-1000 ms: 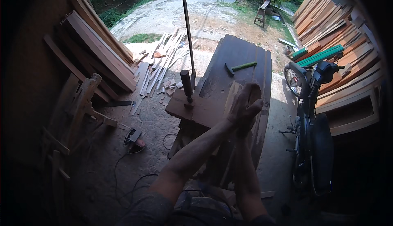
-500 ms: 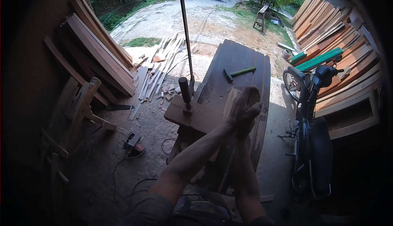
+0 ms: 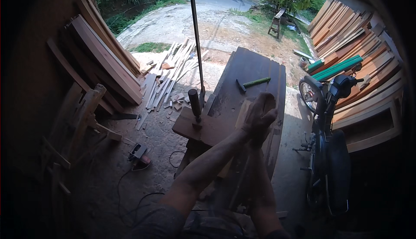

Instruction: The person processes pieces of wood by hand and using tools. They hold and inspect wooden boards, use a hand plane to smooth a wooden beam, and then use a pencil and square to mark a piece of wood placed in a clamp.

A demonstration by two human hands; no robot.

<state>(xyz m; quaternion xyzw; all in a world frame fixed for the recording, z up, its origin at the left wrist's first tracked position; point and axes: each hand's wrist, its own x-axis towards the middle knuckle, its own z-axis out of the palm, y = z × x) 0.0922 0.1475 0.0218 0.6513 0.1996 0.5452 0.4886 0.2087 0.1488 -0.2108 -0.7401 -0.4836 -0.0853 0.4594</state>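
Matt wood, mostly, from here.
One o'clock: dark, flat wooden bench top [image 3: 245, 63], dull and dusty; two: green-handled, metal-headed hammer [image 3: 256, 82]; three: pale, straight, matt wooden strip [image 3: 243, 110].

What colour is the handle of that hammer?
The hammer's handle is green, best seen in the head view.

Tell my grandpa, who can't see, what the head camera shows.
A person's left hand and right hand are close together over a dark workbench, beside a pale piece of wood. A green-handled hammer lies farther along the bench, scrap wood lies left, and a motorbike stands right.
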